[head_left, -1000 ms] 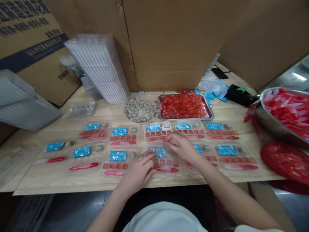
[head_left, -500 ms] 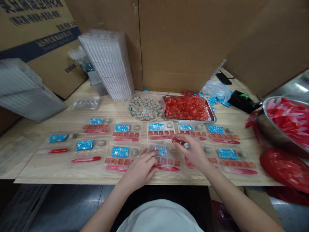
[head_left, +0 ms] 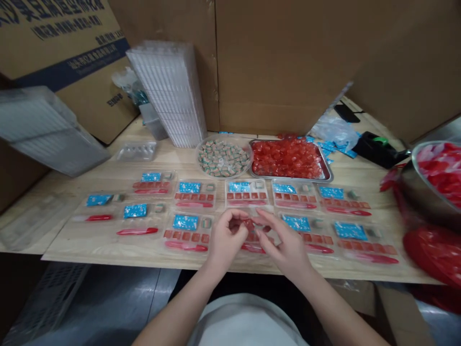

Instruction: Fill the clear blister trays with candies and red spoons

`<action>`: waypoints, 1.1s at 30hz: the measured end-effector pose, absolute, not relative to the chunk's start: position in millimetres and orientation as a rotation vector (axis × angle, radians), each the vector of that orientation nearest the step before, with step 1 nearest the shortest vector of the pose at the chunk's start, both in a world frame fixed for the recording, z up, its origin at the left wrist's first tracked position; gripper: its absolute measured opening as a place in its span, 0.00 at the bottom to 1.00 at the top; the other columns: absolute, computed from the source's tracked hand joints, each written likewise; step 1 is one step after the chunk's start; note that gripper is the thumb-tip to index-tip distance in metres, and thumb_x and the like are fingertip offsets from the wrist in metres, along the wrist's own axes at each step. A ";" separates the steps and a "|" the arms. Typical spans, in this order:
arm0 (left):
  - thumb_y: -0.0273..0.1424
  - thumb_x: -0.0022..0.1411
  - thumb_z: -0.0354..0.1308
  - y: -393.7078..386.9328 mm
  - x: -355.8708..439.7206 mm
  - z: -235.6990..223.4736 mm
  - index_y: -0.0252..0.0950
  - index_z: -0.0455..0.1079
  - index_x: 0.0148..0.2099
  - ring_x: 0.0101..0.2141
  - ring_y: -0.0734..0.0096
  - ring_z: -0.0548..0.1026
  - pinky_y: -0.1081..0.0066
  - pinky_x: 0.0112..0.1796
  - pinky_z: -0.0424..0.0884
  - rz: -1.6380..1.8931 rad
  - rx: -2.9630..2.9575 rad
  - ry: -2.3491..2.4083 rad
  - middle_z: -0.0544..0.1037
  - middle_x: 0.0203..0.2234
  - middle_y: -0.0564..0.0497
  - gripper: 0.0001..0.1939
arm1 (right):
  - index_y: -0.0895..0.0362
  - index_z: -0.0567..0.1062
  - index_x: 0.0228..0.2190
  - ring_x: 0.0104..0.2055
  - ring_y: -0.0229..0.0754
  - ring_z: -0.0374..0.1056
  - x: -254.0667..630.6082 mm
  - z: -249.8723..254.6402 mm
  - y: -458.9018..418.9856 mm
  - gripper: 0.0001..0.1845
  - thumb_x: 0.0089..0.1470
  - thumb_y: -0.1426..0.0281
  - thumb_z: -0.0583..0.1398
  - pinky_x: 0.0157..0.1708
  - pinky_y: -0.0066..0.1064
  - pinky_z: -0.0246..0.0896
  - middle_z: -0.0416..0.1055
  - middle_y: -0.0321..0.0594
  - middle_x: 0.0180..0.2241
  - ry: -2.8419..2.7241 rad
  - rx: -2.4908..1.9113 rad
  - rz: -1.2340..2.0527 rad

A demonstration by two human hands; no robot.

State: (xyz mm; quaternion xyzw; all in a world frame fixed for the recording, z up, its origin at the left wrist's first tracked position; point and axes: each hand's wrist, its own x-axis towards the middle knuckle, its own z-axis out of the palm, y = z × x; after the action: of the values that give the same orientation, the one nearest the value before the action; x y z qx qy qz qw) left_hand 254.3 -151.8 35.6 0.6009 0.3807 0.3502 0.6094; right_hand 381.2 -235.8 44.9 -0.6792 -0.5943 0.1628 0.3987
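Observation:
My left hand [head_left: 225, 238] and my right hand [head_left: 284, 240] meet over the front middle clear tray [head_left: 252, 240]. Both pinch a small red wrapped candy [head_left: 248, 224] between their fingertips. Around them two rows of clear trays [head_left: 190, 233] lie on the wooden table [head_left: 108, 247], each with a blue packet, red squares and a red stick. Behind stand a round dish of green-and-white candies [head_left: 223, 157] and a metal tray of red candies [head_left: 288, 158].
A stack of empty clear trays [head_left: 169, 91] leans at the back left, with cardboard boxes [head_left: 273, 57] behind. Another tray stack [head_left: 46, 129] lies far left. A steel bowl of red sticks [head_left: 435, 178] and a red bag [head_left: 432, 250] sit at the right. A black tape dispenser [head_left: 378, 144] is at the back right.
My left hand lifted off the front tray and came up to meet my right hand. The right hand brought the red candy down and inward; both now pinch it. The view shifted slightly.

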 end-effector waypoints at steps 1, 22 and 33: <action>0.22 0.51 0.56 -151.0 255.6 34.1 0.35 0.67 0.36 0.31 0.73 0.74 0.73 0.34 0.72 0.762 1.255 0.851 0.74 0.29 0.52 0.08 | 0.47 0.64 0.53 0.39 0.44 0.71 382.6 45.6 -236.9 0.23 0.55 0.69 0.56 0.40 0.37 0.68 0.73 0.41 0.42 -1.517 -1.694 0.446; 0.22 0.62 0.50 -173.4 226.2 6.6 0.40 0.67 0.41 0.43 0.62 0.73 0.60 0.44 0.70 0.397 2.341 0.755 0.75 0.41 0.49 0.09 | 0.56 0.74 0.43 0.44 0.46 0.64 424.7 17.7 -222.2 0.13 0.56 0.74 0.57 0.47 0.42 0.60 0.73 0.43 0.39 -2.021 -1.828 0.205; 0.23 0.62 0.49 -172.8 227.0 12.1 0.40 0.68 0.43 0.44 0.62 0.74 0.60 0.44 0.72 0.366 2.444 0.718 0.76 0.42 0.49 0.10 | 0.60 0.75 0.37 0.40 0.50 0.66 565.4 40.5 -141.8 0.11 0.52 0.75 0.55 0.40 0.40 0.60 0.71 0.51 0.36 -1.475 -2.299 -0.241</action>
State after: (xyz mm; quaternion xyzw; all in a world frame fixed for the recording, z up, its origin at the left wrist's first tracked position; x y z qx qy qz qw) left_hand 227.0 -172.8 12.1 0.9116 0.2680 0.1367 0.2801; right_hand 565.4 -141.8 40.5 -0.8218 -0.5272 -0.0862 0.1982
